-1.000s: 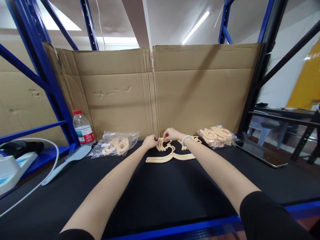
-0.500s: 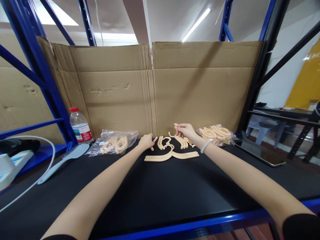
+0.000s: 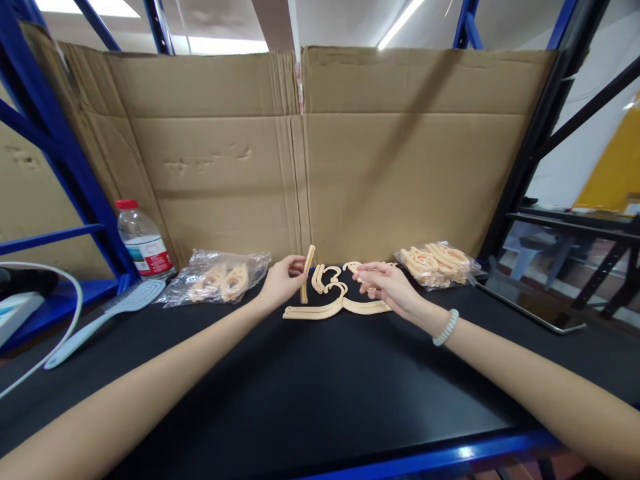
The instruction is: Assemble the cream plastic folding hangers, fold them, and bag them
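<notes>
My left hand [image 3: 281, 283] pinches a beige plastic hanger arm [image 3: 309, 260], held upright above the black table. My right hand [image 3: 393, 287] has its fingertips closed on a small beige piece, mostly hidden, which looks like a hanger hook. Between and below the hands lies a hanger [image 3: 315, 312] with both arms spread and its hook pointing away from me; the right hand covers its right end. Behind it are several loose hanger arms [image 3: 317, 280] and a loose hook [image 3: 336, 270]. More beige parts lie partly hidden behind my right hand.
A clear bag of hanger parts [image 3: 233, 280] lies at left, a fuller bag [image 3: 437, 265] at right. Further left are a hairbrush [image 3: 135, 299], a bottle [image 3: 145, 243] and a white cable [image 3: 75, 320]. A tablet-like device [image 3: 530, 303] rests at right. Cardboard [image 3: 225, 167] stands behind.
My hands were together over the loose parts, then parted. The left lifted a hanger arm upright; the right picked up a small piece and came nearer to me. The view tilted down.
</notes>
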`<action>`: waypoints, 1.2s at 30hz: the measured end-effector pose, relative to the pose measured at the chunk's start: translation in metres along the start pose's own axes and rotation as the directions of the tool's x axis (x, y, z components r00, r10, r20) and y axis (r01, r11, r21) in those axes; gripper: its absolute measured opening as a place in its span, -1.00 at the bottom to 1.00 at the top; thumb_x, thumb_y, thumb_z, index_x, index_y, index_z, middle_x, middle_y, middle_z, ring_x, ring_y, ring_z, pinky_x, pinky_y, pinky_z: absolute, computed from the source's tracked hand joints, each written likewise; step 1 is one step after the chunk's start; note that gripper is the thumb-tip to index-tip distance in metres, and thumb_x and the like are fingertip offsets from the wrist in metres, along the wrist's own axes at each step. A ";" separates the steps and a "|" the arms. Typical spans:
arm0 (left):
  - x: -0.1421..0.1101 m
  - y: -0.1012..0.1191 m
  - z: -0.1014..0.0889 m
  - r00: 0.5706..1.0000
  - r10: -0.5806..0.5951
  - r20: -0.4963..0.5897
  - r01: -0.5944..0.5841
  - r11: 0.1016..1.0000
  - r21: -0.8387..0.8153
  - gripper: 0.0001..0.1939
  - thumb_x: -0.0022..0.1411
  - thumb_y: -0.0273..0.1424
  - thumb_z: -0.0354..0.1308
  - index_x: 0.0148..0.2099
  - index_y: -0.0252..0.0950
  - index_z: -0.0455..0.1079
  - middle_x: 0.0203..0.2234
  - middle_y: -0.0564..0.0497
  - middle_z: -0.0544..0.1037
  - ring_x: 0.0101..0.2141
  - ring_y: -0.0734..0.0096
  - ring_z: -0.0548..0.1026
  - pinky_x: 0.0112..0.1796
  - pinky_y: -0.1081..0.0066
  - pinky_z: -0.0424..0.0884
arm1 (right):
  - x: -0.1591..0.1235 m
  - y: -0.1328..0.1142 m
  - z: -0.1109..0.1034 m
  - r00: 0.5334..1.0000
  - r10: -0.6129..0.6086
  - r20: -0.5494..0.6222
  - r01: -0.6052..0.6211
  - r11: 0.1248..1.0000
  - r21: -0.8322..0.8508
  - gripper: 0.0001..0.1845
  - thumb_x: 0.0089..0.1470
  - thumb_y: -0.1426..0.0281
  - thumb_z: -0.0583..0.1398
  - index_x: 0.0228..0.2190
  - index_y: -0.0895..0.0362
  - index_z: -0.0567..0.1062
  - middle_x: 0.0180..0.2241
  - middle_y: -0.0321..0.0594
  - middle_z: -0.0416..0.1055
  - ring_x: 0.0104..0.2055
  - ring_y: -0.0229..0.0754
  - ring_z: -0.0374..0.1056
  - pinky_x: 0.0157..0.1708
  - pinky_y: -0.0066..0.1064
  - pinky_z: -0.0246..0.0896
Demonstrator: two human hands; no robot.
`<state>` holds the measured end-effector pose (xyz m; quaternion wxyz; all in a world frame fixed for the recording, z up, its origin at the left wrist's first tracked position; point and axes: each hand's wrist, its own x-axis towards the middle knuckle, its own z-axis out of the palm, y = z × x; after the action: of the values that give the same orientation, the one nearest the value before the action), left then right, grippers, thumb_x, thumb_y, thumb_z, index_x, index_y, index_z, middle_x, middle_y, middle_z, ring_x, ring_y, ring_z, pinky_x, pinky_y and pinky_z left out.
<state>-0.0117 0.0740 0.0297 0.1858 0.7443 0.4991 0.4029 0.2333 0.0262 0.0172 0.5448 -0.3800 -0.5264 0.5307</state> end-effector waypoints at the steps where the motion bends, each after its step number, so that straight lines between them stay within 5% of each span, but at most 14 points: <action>1: -0.010 0.005 0.003 1.000 0.024 0.002 -0.024 0.998 -0.058 -0.70 0.12 -0.55 0.12 -0.05 -0.37 0.34 -0.25 -0.08 0.56 -0.22 0.33 0.53 -0.11 0.29 0.46 | -0.003 0.002 0.003 1.000 -0.009 0.011 0.009 1.000 0.006 -0.67 -0.18 0.33 0.37 -0.33 0.15 0.43 -0.31 -0.18 0.50 -0.48 -0.33 0.38 -0.59 -0.53 0.22; 7: -0.066 0.025 0.024 0.997 0.067 0.044 -0.040 0.896 -0.442 -0.84 0.11 -0.36 0.19 -0.28 -0.30 0.31 -0.37 0.02 0.48 -0.31 0.35 0.52 -0.26 0.33 0.51 | -0.020 0.015 0.013 0.997 -0.044 0.067 0.039 0.996 0.077 -0.54 -0.21 0.38 0.41 -0.36 0.09 0.24 -0.40 -0.32 0.48 -0.46 -0.30 0.43 -0.45 -0.47 0.31; 12: -0.077 0.025 0.026 0.995 0.076 0.059 -0.028 0.822 -0.568 -0.87 0.16 -0.38 0.20 -0.27 -0.29 0.31 -0.34 0.04 0.44 -0.26 0.40 0.50 -0.16 0.34 0.48 | -0.024 0.022 0.009 0.992 -0.067 0.111 0.057 0.994 0.091 -0.67 -0.13 0.41 0.37 -0.28 0.13 0.42 -0.40 -0.29 0.47 -0.39 -0.28 0.44 -0.36 -0.44 0.33; 16: -0.077 0.023 0.025 0.995 0.104 0.004 -0.082 0.814 -0.576 -0.90 0.21 -0.41 0.17 -0.26 -0.28 0.30 -0.32 0.05 0.42 -0.23 0.39 0.51 -0.14 0.35 0.48 | -0.025 0.024 0.007 0.987 -0.046 0.156 0.037 0.998 0.059 -0.85 -0.10 0.40 0.36 -0.46 0.18 0.51 -0.35 -0.24 0.47 -0.33 -0.27 0.43 -0.28 -0.42 0.35; 21: -0.079 0.026 0.023 0.994 0.105 -0.010 -0.094 0.841 -0.532 -0.90 0.21 -0.44 0.17 -0.30 -0.28 0.28 -0.35 0.06 0.44 -0.25 0.41 0.52 -0.18 0.39 0.48 | -0.030 0.020 0.010 0.976 0.054 0.213 -0.073 0.994 0.086 -0.85 0.00 0.34 0.32 -0.42 0.16 0.50 -0.21 -0.21 0.45 -0.13 -0.21 0.40 -0.15 -0.38 0.35; 27: -0.082 0.027 0.023 0.989 0.144 -0.031 -0.142 0.868 -0.476 -0.93 0.20 -0.46 0.17 -0.31 -0.28 0.32 -0.37 0.05 0.45 -0.27 0.42 0.51 -0.24 0.45 0.49 | -0.035 0.018 0.012 0.937 0.133 0.324 -0.186 0.973 0.138 -0.80 0.07 0.30 0.28 -0.36 0.17 0.43 -0.11 -0.10 0.46 -0.14 -0.12 0.48 -0.12 -0.28 0.35; 36: -0.083 0.028 0.023 0.980 0.199 -0.028 -0.193 0.892 -0.409 -0.94 0.20 -0.48 0.17 -0.32 -0.28 0.33 -0.38 0.03 0.47 -0.30 0.41 0.52 -0.29 0.47 0.47 | -0.035 0.017 0.013 0.938 0.199 0.283 -0.238 0.965 0.109 -0.76 0.06 0.27 0.29 -0.40 0.17 0.39 -0.29 -0.18 0.51 -0.22 -0.10 0.53 -0.29 -0.41 0.41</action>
<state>0.0081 -0.0100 0.0008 0.2996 0.7384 0.3246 0.5095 0.2216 -0.0073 -0.0028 0.4311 -0.3208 -0.5111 0.6708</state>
